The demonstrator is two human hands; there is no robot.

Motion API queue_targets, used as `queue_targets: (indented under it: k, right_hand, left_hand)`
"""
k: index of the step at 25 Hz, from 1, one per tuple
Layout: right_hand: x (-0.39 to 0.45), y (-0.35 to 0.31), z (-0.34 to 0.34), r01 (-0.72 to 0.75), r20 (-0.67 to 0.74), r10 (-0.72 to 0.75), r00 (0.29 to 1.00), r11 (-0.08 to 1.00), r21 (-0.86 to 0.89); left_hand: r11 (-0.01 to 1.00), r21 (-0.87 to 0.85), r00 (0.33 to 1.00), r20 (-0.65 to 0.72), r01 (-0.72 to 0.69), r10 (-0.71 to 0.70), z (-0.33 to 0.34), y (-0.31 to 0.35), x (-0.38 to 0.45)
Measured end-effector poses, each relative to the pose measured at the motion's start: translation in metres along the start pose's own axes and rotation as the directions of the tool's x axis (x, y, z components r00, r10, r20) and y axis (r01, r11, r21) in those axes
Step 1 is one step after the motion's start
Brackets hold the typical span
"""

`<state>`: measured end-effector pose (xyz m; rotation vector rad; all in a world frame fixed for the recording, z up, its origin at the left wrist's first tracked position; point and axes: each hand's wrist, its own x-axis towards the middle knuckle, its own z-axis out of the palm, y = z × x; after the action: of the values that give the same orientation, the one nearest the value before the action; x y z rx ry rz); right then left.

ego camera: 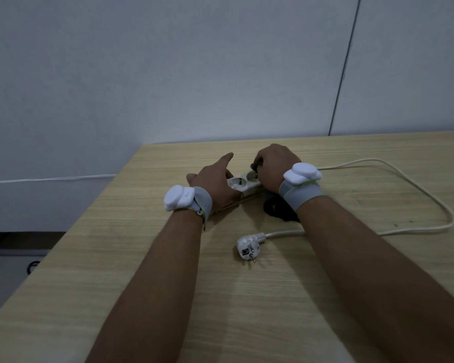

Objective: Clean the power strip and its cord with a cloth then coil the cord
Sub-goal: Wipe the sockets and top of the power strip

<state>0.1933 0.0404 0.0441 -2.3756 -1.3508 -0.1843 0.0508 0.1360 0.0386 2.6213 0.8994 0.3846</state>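
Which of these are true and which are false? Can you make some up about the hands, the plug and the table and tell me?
1. The plug lies loose on the table. True.
2. The cord is wound into a neat coil. False: it lies in one wide loop on the table.
3. Both hands are at the power strip. True: the left hand rests on it and the right hand is curled over it.
4. The table is made of glass. False: it is light wood.
5. The plug is stuck in a wall socket. False: it is not plugged in.
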Motion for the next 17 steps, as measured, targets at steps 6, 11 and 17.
queue_targets:
  k: [6,11,17]
  right_hand:
    - [0.003,0.006,0.0,0.002,0.02,-0.001,1.0,0.999,-0.037]
    - [0.001,0.046,-0.03,-0.069,-0.025,0.07,0.997,0.996,0.052]
    - [-0.005,0.037,-0.022,0.063,0.016,-0.064,0.998,0.996,0.067]
  left_hand:
    - [1.0,0.0,1.0,0.006,0.001,-0.001,0.0,0.0,-0.001]
    - [0.999,0.032,1.0,0.02,-0.011,0.011,0.001,-0.006,0.001]
    - [0.999,0.029,1.0,0.025,-0.017,0.016,0.001,-0.006,0.002]
